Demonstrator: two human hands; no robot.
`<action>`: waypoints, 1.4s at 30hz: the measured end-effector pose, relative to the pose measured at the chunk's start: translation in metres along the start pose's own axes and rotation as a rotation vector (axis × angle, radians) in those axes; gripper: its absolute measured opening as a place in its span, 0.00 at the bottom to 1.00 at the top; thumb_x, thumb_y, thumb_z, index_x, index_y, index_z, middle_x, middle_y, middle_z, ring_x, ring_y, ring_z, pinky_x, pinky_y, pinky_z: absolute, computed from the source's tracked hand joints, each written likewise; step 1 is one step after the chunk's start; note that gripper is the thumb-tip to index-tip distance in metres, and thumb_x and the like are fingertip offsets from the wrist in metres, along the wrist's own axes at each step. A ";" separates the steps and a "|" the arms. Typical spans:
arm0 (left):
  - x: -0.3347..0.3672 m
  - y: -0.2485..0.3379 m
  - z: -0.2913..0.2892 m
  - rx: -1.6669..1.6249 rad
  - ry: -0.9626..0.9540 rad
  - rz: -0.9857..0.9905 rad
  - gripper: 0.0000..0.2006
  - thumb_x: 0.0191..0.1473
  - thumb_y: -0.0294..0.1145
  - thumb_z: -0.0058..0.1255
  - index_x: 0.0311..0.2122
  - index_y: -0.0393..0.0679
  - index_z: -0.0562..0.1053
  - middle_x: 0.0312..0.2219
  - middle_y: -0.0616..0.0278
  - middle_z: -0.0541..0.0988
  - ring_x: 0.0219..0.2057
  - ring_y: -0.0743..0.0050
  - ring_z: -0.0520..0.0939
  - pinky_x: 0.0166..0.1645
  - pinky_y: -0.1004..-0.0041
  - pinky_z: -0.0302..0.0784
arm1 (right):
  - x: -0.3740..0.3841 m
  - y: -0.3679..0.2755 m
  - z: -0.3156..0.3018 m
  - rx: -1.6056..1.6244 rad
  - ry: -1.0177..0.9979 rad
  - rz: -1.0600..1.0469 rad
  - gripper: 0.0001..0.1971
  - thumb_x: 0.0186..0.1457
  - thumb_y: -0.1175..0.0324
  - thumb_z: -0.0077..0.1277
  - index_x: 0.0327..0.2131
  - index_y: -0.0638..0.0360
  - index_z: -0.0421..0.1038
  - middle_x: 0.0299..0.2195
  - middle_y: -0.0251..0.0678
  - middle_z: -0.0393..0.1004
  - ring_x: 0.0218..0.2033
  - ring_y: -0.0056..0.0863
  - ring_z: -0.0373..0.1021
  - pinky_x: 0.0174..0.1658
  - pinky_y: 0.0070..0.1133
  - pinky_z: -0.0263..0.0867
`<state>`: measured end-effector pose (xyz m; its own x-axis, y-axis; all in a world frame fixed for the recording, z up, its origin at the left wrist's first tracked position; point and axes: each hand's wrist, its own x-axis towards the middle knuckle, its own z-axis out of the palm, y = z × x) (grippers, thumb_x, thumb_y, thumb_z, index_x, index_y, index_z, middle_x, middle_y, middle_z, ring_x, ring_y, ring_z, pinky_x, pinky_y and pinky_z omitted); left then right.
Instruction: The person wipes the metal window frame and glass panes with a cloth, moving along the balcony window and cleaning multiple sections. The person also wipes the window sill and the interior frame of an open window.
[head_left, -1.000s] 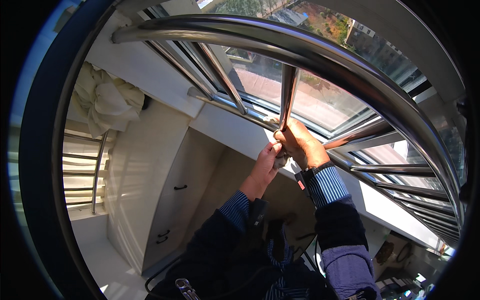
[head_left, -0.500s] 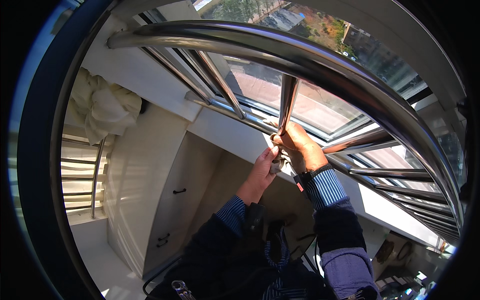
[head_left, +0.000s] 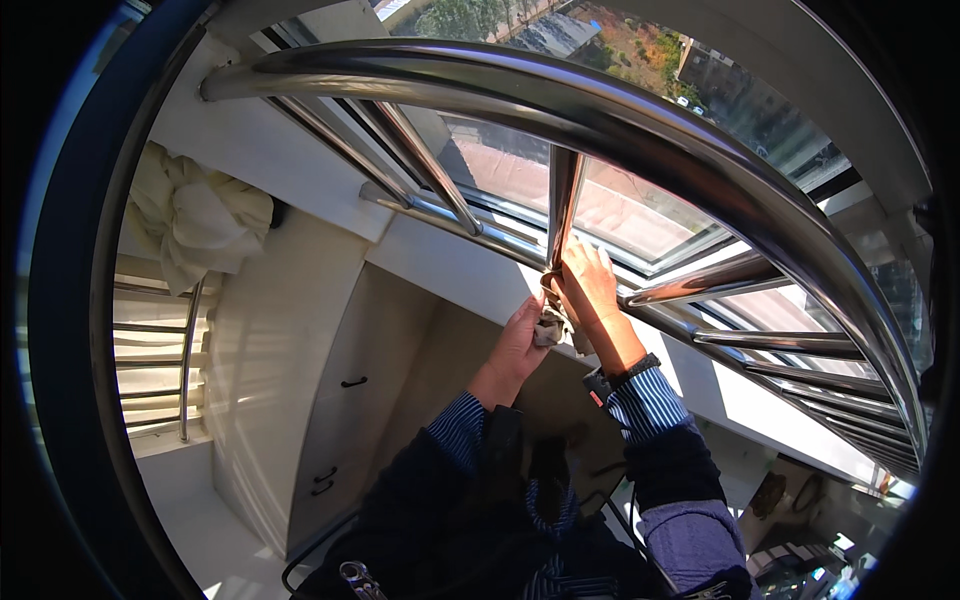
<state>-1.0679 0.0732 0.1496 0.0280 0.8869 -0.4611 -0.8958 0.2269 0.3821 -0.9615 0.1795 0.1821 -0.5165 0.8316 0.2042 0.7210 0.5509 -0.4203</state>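
A crumpled grey-beige cloth [head_left: 549, 329] hangs at the foot of an upright metal bar [head_left: 563, 205], with part of it wrapped around the bar. My left hand [head_left: 511, 345] is closed on the cloth's lower bunch. Against the bar's right side, my right hand [head_left: 588, 285] presses the cloth, its fingers pointing up and its thumb side hidden. The bar runs between a thick curved top rail [head_left: 520, 85] and a thinner lower rail [head_left: 508, 243].
A window [head_left: 640, 210] lies behind the railing, above a white ledge [head_left: 440, 265]. More bars [head_left: 780, 343] stand to the right. A cream cloth bundle [head_left: 205, 225] hangs at the left. Below is a white cabinet with dark handles [head_left: 355, 382].
My right hand's fingers have loosened from around the bar and now stretch upward beside it. My left hand has shifted slightly left and down, still holding the cloth. The view has moved a little.
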 end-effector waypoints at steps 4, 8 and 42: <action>-0.003 -0.010 -0.009 0.027 -0.007 -0.056 0.15 0.68 0.41 0.45 0.53 0.45 0.69 0.43 0.66 0.77 0.41 0.77 0.79 0.45 0.73 0.79 | -0.026 -0.017 0.014 -0.190 0.075 0.103 0.40 0.52 0.69 0.55 0.68 0.56 0.51 0.68 0.45 0.55 0.68 0.48 0.52 0.68 0.43 0.48; -0.008 -0.026 -0.027 0.070 0.081 -0.151 0.24 0.68 0.46 0.43 0.62 0.44 0.64 0.54 0.60 0.75 0.53 0.69 0.78 0.55 0.65 0.77 | -0.049 -0.029 0.017 -0.139 0.114 0.114 0.45 0.51 0.70 0.55 0.70 0.60 0.42 0.70 0.48 0.46 0.72 0.47 0.43 0.72 0.42 0.39; 0.026 0.090 -0.050 0.333 0.333 0.043 0.14 0.65 0.34 0.52 0.53 0.42 0.69 0.39 0.63 0.78 0.37 0.75 0.78 0.41 0.75 0.77 | 0.006 -0.096 0.053 0.007 0.194 -0.014 0.32 0.56 0.76 0.50 0.62 0.77 0.53 0.64 0.60 0.53 0.67 0.55 0.51 0.66 0.40 0.54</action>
<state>-1.1699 0.0965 0.1323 -0.1986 0.7330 -0.6506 -0.7007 0.3580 0.6172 -1.0584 0.1275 0.1764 -0.4275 0.8219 0.3763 0.7109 0.5628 -0.4217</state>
